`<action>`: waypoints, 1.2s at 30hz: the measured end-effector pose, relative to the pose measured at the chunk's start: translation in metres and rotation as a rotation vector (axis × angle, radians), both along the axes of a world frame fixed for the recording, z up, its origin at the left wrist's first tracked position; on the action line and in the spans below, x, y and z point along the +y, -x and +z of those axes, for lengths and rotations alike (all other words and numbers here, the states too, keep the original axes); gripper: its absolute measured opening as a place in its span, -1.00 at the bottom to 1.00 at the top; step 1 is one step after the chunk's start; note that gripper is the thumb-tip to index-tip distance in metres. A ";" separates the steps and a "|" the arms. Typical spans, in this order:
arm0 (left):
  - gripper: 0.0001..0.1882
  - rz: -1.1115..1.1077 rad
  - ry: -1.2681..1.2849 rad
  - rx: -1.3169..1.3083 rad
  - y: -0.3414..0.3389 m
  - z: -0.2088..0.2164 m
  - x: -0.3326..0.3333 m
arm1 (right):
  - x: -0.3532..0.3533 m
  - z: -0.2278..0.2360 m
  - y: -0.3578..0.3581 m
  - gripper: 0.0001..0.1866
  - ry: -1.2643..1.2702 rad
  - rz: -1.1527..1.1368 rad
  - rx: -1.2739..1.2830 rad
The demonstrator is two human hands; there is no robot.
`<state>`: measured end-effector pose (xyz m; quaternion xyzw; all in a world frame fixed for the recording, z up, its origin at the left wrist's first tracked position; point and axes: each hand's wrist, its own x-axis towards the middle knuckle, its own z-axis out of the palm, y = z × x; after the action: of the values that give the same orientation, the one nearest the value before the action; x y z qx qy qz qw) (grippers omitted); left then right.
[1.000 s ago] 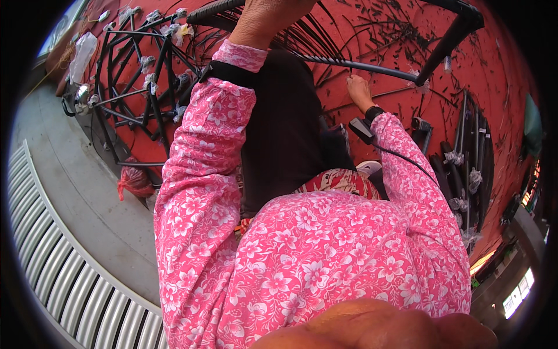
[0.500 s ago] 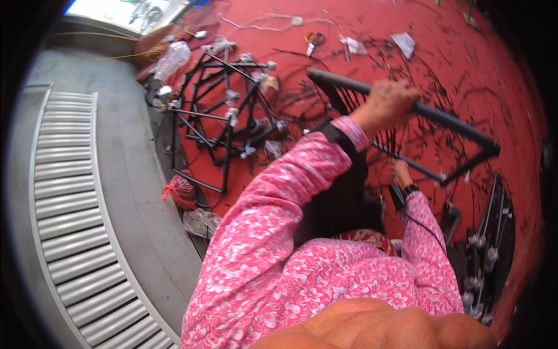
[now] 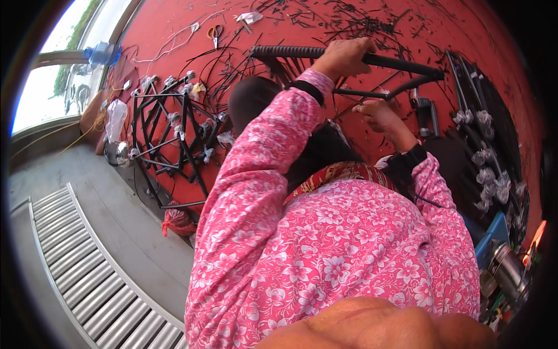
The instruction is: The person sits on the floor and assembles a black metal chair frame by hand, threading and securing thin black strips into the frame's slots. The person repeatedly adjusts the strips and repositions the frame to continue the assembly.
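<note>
My left hand (image 3: 347,56) is wrapped round the top bar of a black tubular frame (image 3: 402,63), held tilted over my lap. Ribbed dark strips (image 3: 289,52) are wound on the bar left of that hand, and strands hang down from it. My right hand (image 3: 381,116) is closed in a pinch just below the frame's lower bar. Whatever lies between its fingers is too small to make out. My knees show dark on either side beneath the frame.
Black metal frames with plastic-wrapped ends (image 3: 177,125) are piled at left. More wrapped frame parts (image 3: 485,131) lie at right, near a metal flask (image 3: 508,267). Orange-handled scissors (image 3: 214,35) and scattered black strips lie on the red floor. A roller conveyor (image 3: 87,250) runs lower left.
In the picture the frame and my left hand sit further up and left. My right hand has come up from behind the frame's lower side into plainer sight. The view has shifted.
</note>
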<state>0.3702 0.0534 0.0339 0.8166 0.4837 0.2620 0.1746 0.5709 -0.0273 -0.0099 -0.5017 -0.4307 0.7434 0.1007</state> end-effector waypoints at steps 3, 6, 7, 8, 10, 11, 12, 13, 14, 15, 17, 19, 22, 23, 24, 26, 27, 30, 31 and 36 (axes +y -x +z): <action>-0.54 0.013 0.083 -0.259 0.005 -0.010 0.001 | -0.022 0.047 -0.019 -0.75 0.023 -0.102 -0.036; -0.63 -0.079 -0.270 -0.195 0.001 -0.021 0.000 | -0.031 0.087 -0.033 -0.74 -0.237 -0.010 0.089; -0.65 -0.125 -0.472 -0.122 0.005 -0.027 0.005 | -0.024 0.096 -0.031 -0.74 -0.374 0.048 0.153; -0.70 -0.073 -0.296 -0.106 0.003 -0.030 0.003 | -0.019 0.108 -0.034 -0.74 -0.425 0.035 0.093; -0.63 -0.106 -0.356 -0.143 0.006 -0.039 0.003 | 0.001 0.127 -0.031 -0.73 -0.602 0.077 0.164; -0.59 -0.124 -0.388 -0.163 0.006 -0.042 0.002 | 0.010 0.134 -0.028 -0.73 -0.566 0.061 0.111; -0.60 -0.125 -0.424 -0.165 0.006 -0.047 0.001 | 0.022 0.139 -0.025 -0.73 -0.556 0.068 0.116; -0.61 -0.125 -0.465 -0.164 0.005 -0.049 -0.001 | 0.033 0.143 -0.021 -0.72 -0.528 0.062 0.062; -0.62 -0.117 -0.507 -0.160 0.006 -0.052 0.000 | 0.046 0.144 -0.016 -0.72 -0.575 0.081 0.139; -0.60 -0.092 -0.512 -0.141 0.004 -0.052 -0.001 | 0.053 0.145 -0.013 -0.72 -0.597 0.080 0.153; -0.58 -0.027 -0.542 -0.088 0.002 -0.052 -0.001 | 0.062 0.142 -0.012 -0.72 -0.618 0.070 0.164; -0.56 0.023 -0.426 -0.059 0.000 -0.047 -0.001 | 0.066 0.139 -0.011 -0.73 -0.589 0.058 0.162; -0.67 0.058 -0.483 0.001 -0.002 -0.036 -0.005 | 0.070 0.137 -0.011 -0.72 -0.685 0.149 0.240; -0.72 0.061 -0.540 0.020 -0.004 -0.032 -0.006 | 0.073 0.136 -0.010 -0.72 -0.665 0.118 0.192; -0.77 0.126 -0.374 -0.041 -0.007 -0.030 -0.010 | 0.075 0.136 -0.010 -0.72 -0.672 0.113 0.209; -0.76 0.238 -0.092 -0.145 -0.014 -0.026 -0.020 | 0.082 0.134 -0.009 -0.71 -0.667 0.086 0.239; -0.77 0.288 -0.094 -0.261 -0.016 -0.025 -0.024 | 0.085 0.132 -0.008 -0.71 -0.654 0.065 0.246; -0.86 0.379 -0.227 -0.600 -0.019 -0.023 -0.032 | 0.095 0.121 -0.005 -0.70 -0.654 0.026 0.238; -0.87 0.375 -0.255 -0.612 -0.019 -0.023 -0.036 | 0.098 0.116 -0.004 -0.69 -0.667 0.038 0.275; -0.77 0.268 -0.472 -0.068 -0.013 -0.024 -0.066 | 0.120 0.092 0.002 -0.67 -0.605 -0.059 0.298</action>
<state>0.3830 -0.0129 0.0101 0.7542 0.5068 0.4156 -0.0405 0.5689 0.0926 0.0822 -0.3472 -0.5975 0.6440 0.3283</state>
